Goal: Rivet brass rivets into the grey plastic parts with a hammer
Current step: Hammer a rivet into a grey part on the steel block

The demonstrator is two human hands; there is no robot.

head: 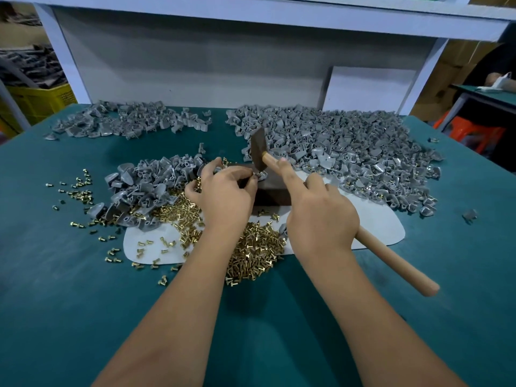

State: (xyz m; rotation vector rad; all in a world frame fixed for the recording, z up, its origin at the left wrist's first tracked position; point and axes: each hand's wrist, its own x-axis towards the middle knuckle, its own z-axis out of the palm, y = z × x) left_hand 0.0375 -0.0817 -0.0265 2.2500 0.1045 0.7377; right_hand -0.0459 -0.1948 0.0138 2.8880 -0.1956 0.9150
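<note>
My left hand [226, 191] pinches a small grey plastic part [261, 175] on top of a dark metal block [272, 192]. My right hand [321, 216] grips the wooden handle of a hammer [258, 152], index finger stretched along the handle; the dark hammer head's lower end rests on the part. A heap of brass rivets [251, 247] lies under my left wrist. Grey plastic parts lie in a large pile [349, 152] at the right, a smaller pile [145, 185] left of the block, and a third pile [125, 121] at the back left.
The green table mat [83, 289] carries a white sheet [377, 219] under the block. Loose rivets [78, 194] are scattered at the left. A white shelf frame [195, 65] stands behind. At the far right, another person's arm [494, 79] rests on a second table.
</note>
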